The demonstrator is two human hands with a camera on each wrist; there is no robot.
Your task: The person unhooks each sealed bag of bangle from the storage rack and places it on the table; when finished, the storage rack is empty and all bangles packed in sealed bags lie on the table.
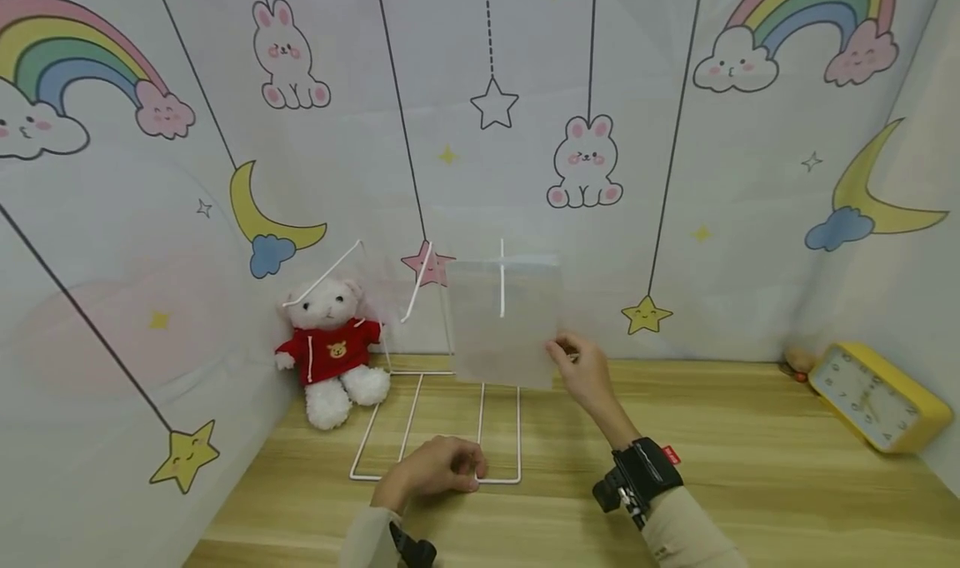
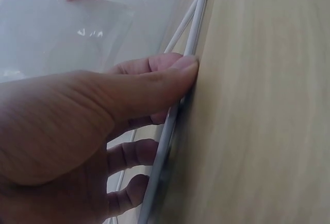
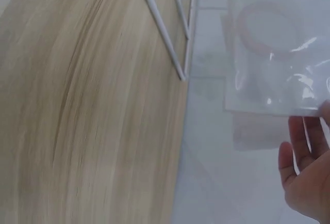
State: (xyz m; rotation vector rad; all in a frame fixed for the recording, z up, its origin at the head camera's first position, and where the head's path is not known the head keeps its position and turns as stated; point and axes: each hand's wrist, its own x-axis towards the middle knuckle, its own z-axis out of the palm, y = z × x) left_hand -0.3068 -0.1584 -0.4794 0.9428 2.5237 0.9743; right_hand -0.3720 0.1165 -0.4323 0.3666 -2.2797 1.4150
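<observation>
A white wire rack (image 1: 519, 435) stands on the wooden table, its flat base in front and several thin prongs rising behind. My left hand (image 1: 442, 464) pinches the base's front bar (image 2: 193, 28) between thumb and fingers, low over the tabletop. A clear plastic bag (image 1: 502, 343) hangs at the rack's right prong (image 1: 502, 281). By its lower right edge, my right hand (image 1: 585, 372) pinches this bag between thumb and fingers. A faint ring shape (image 3: 270, 28) shows through the plastic in the right wrist view. Another clear film (image 1: 382, 293) overlaps the prongs at left.
A white teddy bear (image 1: 333, 351) in a red top sits against the rack's left side. On the right stands a yellow-framed clock (image 1: 877, 397), with a small round brown thing (image 1: 798, 357) behind it. A printed curtain (image 1: 652, 176) surrounds the table's back and sides.
</observation>
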